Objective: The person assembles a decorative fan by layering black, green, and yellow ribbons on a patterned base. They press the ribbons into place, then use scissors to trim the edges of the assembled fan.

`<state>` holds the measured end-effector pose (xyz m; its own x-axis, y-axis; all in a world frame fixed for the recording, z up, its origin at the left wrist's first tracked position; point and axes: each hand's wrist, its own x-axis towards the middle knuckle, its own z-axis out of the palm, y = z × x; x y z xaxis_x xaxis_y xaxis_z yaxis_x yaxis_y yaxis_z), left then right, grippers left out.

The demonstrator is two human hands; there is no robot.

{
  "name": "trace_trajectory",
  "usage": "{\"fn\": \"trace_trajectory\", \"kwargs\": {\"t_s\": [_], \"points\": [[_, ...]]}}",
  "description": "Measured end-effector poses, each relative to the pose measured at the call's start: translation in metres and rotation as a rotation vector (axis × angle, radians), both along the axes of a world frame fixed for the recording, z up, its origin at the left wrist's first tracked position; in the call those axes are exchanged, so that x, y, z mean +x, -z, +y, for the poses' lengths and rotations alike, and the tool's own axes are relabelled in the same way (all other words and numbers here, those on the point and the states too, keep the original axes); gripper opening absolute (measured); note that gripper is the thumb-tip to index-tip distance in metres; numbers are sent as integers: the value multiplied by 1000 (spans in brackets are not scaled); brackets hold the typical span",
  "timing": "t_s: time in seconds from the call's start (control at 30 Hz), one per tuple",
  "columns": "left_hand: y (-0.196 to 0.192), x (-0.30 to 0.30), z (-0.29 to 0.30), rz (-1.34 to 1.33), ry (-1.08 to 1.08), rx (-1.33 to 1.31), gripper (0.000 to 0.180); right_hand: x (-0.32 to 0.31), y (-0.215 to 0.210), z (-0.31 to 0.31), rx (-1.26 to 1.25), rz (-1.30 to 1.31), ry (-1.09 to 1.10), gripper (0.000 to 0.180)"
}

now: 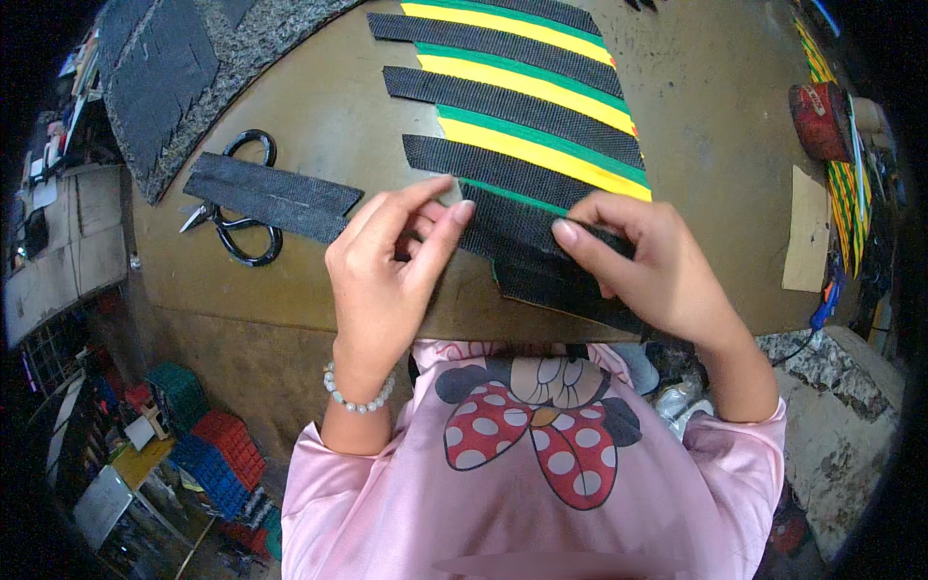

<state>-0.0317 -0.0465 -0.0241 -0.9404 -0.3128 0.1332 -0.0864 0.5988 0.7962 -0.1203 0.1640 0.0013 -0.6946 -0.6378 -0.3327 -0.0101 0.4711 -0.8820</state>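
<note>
A striped piece made of black woven webbing strips with yellow and green bands point(541, 145) lies across the work table, its left ends uneven. At its near edge is a black webbing strip point(517, 227), with a thin green line along its upper side. My left hand point(387, 242) is closed at the strip's left end, thumb and forefinger on its corner. My right hand point(657, 266) grips the same strip further right, thumb on top and fingers curled partly out of sight. Black-handled scissors point(253, 244) lie at the left, with short black webbing pieces point(275, 198) across them.
The brown table point(319, 87) has its front edge close to my body. A grey rough-textured sheet point(159, 82) covers the far left corner. At the right are a red-and-black roll point(822, 121), a tan card point(805, 232) and striped bands point(846, 217). Coloured crates point(217, 449) stand below left.
</note>
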Motion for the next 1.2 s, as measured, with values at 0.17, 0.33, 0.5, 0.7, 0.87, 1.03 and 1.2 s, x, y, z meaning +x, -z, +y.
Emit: {"fn": "trace_trajectory", "kwargs": {"t_s": [0.17, 0.33, 0.5, 0.7, 0.87, 1.03, 1.2], "points": [[11, 2, -2, -23, -10, 41, 30, -9, 19, -15, 62, 24, 19, 27], [9, 2, 4, -40, -19, 17, 27, -6, 21, -16, 124, -10, 72, 24], [10, -6, 4, -26, -9, -87, 24, -4, 22, -16, 126, -17, 96, 24], [13, -12, 9, -36, -76, -69, 22, -4, 24, -16, 106, -15, 84, 25], [13, -13, 10, -27, -93, -51, 22, -4, 28, -15, 83, -6, 82, 27], [13, -14, 10, -43, -98, -43, 23, -6, 30, -13, 103, 71, -11, 28], [13, -14, 11, -42, -91, -72, 24, -7, 28, -12, 99, 86, -20, 27]]}}
